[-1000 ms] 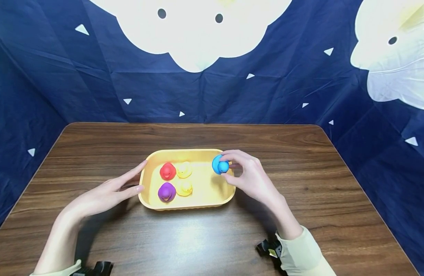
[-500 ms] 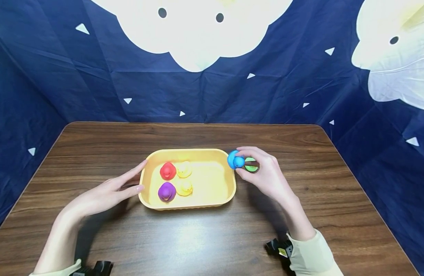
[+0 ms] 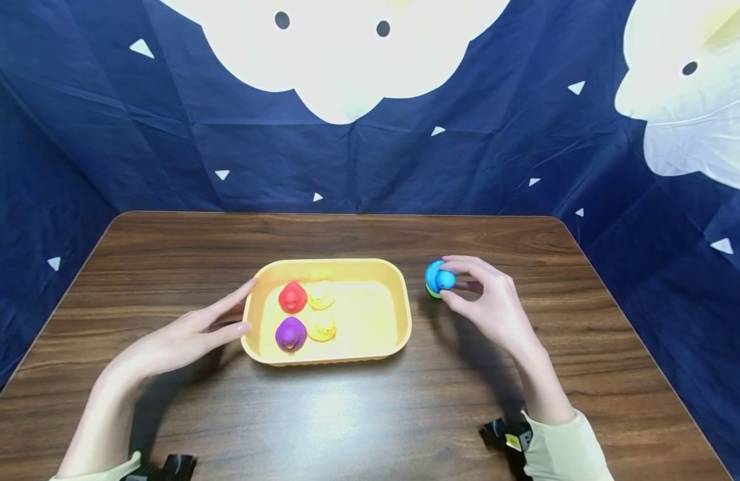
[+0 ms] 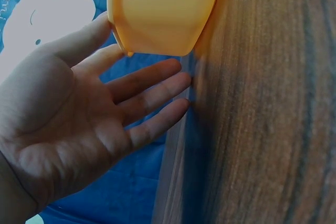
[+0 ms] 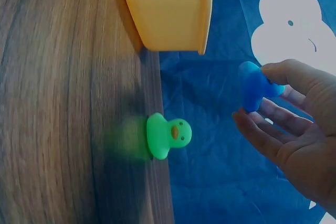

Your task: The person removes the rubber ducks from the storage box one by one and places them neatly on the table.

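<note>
At left of centre in the head view, the left hand (image 3: 186,336) is grasping nothing: its fingers are extended, the thumb and index fingertip resting against the left rim of a yellow tray (image 3: 370,314). In the left wrist view the other three fingers spread below the tray's end. Wood shows between this hand and the table's left edge, which slants toward the lower left of the frame.

The tray sits mid-frame, well apart from the far edge of the table (image 3: 333,414). In its left half are a red duck (image 3: 293,298) with a purple duck (image 3: 291,335) below it, then an upper yellow duck (image 3: 321,295) and a lower yellow duck (image 3: 322,326). The tray's floor shows across its right half.

Past a gap of wood, right of centre, the right hand (image 3: 496,304) pinches a blue duck (image 3: 440,276) between thumb and fingers. In the head view a green duck (image 5: 167,136) peeks out beneath; the right wrist view shows it upright on the wood, apart from the blue one. More wood stretches to the slanting right edge.
</note>
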`<state>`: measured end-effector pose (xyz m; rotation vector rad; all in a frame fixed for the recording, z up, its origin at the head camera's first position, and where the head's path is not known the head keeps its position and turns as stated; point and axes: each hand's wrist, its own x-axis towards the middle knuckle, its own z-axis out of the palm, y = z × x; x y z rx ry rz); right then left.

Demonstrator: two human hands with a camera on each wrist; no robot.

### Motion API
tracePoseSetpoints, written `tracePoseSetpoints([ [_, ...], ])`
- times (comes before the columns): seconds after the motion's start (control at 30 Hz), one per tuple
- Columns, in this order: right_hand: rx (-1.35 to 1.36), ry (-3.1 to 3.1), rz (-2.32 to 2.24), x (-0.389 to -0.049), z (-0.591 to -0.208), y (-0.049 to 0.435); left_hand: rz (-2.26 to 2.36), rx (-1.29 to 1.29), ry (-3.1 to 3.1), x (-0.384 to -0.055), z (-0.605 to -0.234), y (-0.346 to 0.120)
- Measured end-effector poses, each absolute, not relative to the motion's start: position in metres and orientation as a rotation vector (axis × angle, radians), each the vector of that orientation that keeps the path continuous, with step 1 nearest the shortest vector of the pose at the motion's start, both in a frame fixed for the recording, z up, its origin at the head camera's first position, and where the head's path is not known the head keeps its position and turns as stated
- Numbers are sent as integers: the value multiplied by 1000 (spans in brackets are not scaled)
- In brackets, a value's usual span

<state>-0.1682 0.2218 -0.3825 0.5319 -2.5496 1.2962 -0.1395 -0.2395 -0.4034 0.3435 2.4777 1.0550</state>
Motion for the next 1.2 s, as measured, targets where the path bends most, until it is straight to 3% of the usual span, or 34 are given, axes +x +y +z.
tracePoseSetpoints([
  [1.2, 386, -2552, 1299, -177, -396, 266, 1051, 354, 2465, -140, -402, -243],
])
